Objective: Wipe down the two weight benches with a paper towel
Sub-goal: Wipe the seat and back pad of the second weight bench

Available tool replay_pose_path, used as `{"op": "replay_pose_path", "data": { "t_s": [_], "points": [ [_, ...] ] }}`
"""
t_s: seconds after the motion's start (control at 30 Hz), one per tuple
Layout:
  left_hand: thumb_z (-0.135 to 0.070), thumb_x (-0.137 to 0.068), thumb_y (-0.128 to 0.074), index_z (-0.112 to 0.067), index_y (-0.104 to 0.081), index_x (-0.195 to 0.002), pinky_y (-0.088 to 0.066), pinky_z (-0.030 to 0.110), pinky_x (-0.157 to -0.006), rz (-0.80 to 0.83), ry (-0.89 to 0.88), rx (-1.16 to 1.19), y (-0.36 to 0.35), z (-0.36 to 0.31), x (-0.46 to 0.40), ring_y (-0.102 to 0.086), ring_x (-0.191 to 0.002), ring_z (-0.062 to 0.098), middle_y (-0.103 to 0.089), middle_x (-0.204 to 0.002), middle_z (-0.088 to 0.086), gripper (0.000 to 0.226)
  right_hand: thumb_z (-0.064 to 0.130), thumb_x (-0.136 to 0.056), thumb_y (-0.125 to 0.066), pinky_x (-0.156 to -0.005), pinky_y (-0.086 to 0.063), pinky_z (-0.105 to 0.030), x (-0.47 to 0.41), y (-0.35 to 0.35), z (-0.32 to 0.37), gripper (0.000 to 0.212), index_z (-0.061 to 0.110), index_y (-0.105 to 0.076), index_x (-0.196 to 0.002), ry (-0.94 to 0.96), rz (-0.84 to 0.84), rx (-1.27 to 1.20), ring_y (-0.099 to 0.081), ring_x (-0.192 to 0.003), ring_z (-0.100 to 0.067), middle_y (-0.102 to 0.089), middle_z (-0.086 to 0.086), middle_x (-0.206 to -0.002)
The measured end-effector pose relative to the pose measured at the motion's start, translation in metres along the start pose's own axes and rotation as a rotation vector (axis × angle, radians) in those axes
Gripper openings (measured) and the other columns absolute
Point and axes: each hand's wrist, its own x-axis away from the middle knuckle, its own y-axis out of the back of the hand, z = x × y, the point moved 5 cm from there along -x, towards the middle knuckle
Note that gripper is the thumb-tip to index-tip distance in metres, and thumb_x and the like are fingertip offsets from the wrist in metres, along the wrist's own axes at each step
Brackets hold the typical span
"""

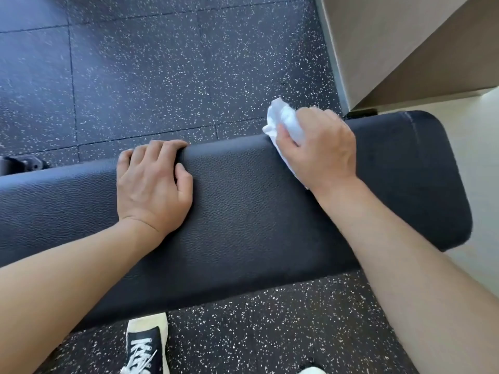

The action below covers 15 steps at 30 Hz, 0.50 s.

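A black padded weight bench (243, 211) runs across the view from left to right. My right hand (321, 147) grips a crumpled white paper towel (283, 120) and holds it against the bench's far edge near its right end. My left hand (154, 182) rests on the pad to the left, with its fingers curled over the far edge of the bench. Only one bench is in view.
Dark speckled rubber floor (162, 76) lies beyond and in front of the bench. A beige wall corner (405, 49) stands at the upper right, close to the bench end. Part of the bench's metal foot (27, 164) shows at left. My black-and-white shoe (145, 346) is below.
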Motion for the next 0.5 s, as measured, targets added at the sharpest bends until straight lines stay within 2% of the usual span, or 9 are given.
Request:
{"op": "replay_pose_path", "data": {
  "t_s": [0.07, 0.13, 0.2, 0.27, 0.37, 0.43, 0.5],
  "points": [
    [-0.034, -0.095, -0.037, -0.024, -0.056, -0.134, -0.032, 0.053, -0.113, -0.001, 0.000, -0.006, 0.000, -0.001, 0.001, -0.054, -0.112, 0.033, -0.063, -0.121, 0.006, 0.044, 0.041, -0.095, -0.061, -0.058, -0.043, -0.042, 0.008, -0.003, 0.020, 0.034, 0.011, -0.057, -0.078, -0.103, 0.000, -0.003, -0.055, -0.067, -0.035, -0.059, -0.011, -0.073],
    [-0.034, -0.095, -0.037, -0.023, -0.057, -0.133, -0.033, 0.054, -0.112, -0.004, 0.003, -0.010, -0.002, 0.000, 0.001, -0.054, -0.113, 0.035, -0.063, -0.121, 0.007, 0.045, 0.038, -0.096, -0.064, -0.056, -0.043, -0.043, 0.038, -0.005, 0.057, 0.030, 0.011, -0.061, -0.083, -0.060, -0.027, -0.044, -0.055, -0.064, -0.035, -0.059, -0.011, -0.073],
    [-0.033, -0.094, -0.037, -0.023, -0.057, -0.133, -0.034, 0.054, -0.111, -0.012, 0.002, -0.005, -0.003, 0.002, 0.001, -0.054, -0.113, 0.036, -0.064, -0.121, 0.008, 0.045, 0.033, -0.098, -0.062, -0.051, -0.039, -0.042, 0.087, 0.000, 0.097, 0.025, 0.012, -0.060, -0.084, 0.185, -0.021, -0.123, -0.046, -0.059, -0.031, -0.053, -0.009, -0.072],
    [-0.033, -0.094, -0.037, -0.023, -0.057, -0.132, -0.034, 0.054, -0.111, -0.022, 0.005, 0.004, -0.003, 0.003, 0.002, -0.053, -0.114, 0.037, -0.064, -0.121, 0.009, 0.044, 0.033, -0.094, -0.065, -0.056, -0.027, -0.038, 0.134, 0.010, 0.108, 0.025, 0.015, -0.057, -0.079, 0.438, 0.143, -0.232, -0.031, -0.064, -0.023, -0.046, -0.004, -0.072],
    [-0.033, -0.095, -0.038, -0.022, -0.057, -0.133, -0.032, 0.053, -0.112, -0.011, 0.009, 0.005, -0.002, 0.002, 0.001, -0.053, -0.115, 0.037, -0.063, -0.122, 0.009, 0.044, 0.035, -0.095, -0.068, -0.057, -0.025, -0.037, 0.152, 0.028, 0.065, 0.031, 0.014, -0.059, -0.074, 0.580, 0.267, -0.238, -0.029, -0.066, -0.021, -0.043, -0.001, -0.071],
    [-0.033, -0.095, -0.038, -0.022, -0.057, -0.133, -0.032, 0.053, -0.112, -0.010, 0.004, 0.014, -0.002, 0.000, 0.000, -0.053, -0.114, 0.037, -0.063, -0.121, 0.009, 0.044, 0.038, -0.095, -0.071, -0.055, -0.026, -0.039, 0.135, 0.040, 0.024, 0.038, 0.012, -0.056, -0.072, 0.535, 0.239, -0.175, -0.028, -0.065, -0.021, -0.041, -0.002, -0.070],
    [-0.033, -0.094, -0.039, -0.021, -0.057, -0.132, -0.034, 0.054, -0.111, -0.015, 0.001, 0.016, -0.001, 0.001, 0.000, -0.053, -0.114, 0.037, -0.064, -0.119, 0.009, 0.043, 0.042, -0.099, -0.067, -0.054, -0.028, -0.039, 0.107, 0.047, -0.015, 0.044, 0.014, -0.049, -0.071, 0.393, 0.137, -0.106, -0.027, -0.063, -0.023, -0.037, -0.004, -0.067]
  ]
}}
